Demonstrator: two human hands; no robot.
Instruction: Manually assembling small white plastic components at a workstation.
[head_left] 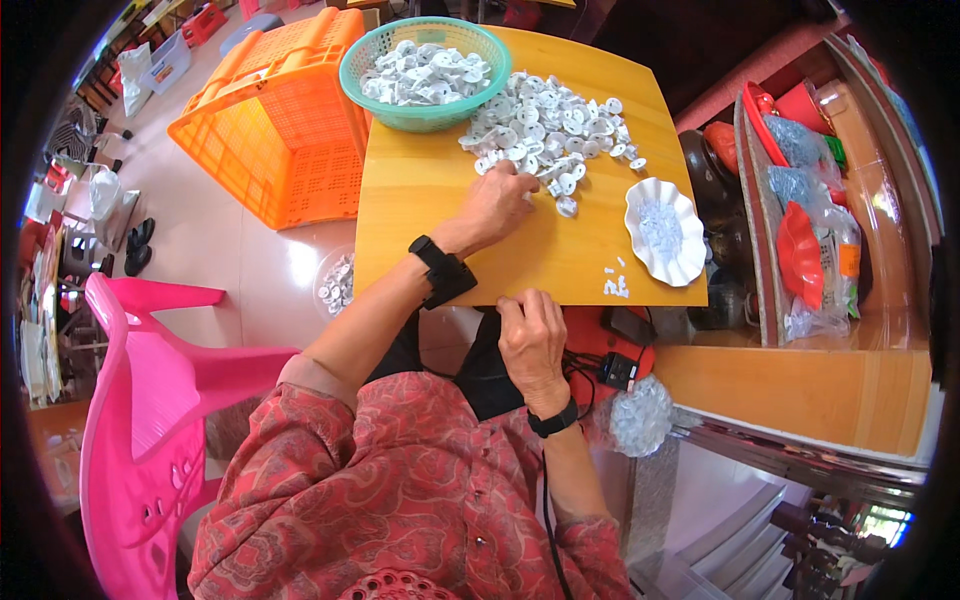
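My left hand [492, 208] reaches over the yellow tabletop [420, 220] to the near edge of a heap of small white round plastic parts [550, 125]. Its fingers are bent together, and a bit of white shows at the tips. At the table's front edge my right hand [533, 338] is closed, thumb against curled fingers; whatever it holds, if anything, is hidden. A white scalloped dish [691, 215] with tiny clear or whitish pieces stands at the right. Several tiny white pieces [617, 287] lie beside it. Behind the left hand, a green plastic basket [430, 117] holds more white parts.
An orange plastic crate [275, 140] lies tipped left of the table. A pink plastic chair [150, 380] is at my left. More white parts [338, 285] sit low by the table's left side. Wooden shelving with bagged goods [810, 240] stands at the right; black cables [590, 370] hang below.
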